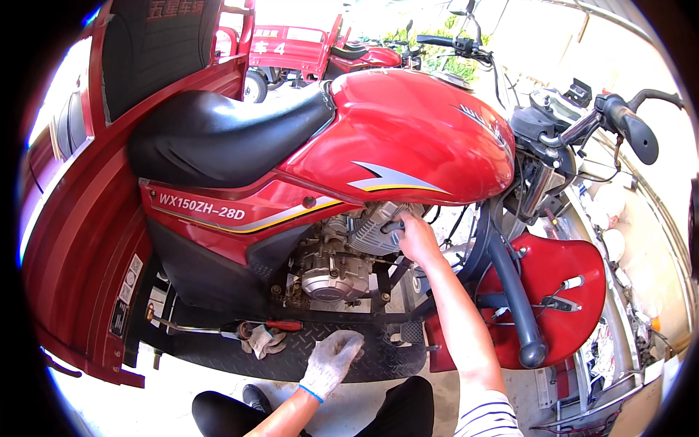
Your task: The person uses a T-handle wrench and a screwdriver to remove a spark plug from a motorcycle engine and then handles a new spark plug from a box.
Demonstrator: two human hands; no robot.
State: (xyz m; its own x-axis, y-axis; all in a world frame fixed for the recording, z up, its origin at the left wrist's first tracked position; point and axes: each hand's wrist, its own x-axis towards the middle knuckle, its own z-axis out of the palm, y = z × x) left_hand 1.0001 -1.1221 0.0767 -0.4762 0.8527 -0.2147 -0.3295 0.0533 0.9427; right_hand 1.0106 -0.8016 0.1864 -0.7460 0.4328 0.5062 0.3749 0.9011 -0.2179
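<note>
Red tricycle (408, 131); right hand (416, 237) at engine (342, 255)

A single head-worn fisheye view looks down and forward from close by at the side of a red motor tricycle (393, 138), whose engine (342, 255) sits at frame centre. Straight edges bow toward the dark round rim. The person's forearms enter from the lower edge.
</note>
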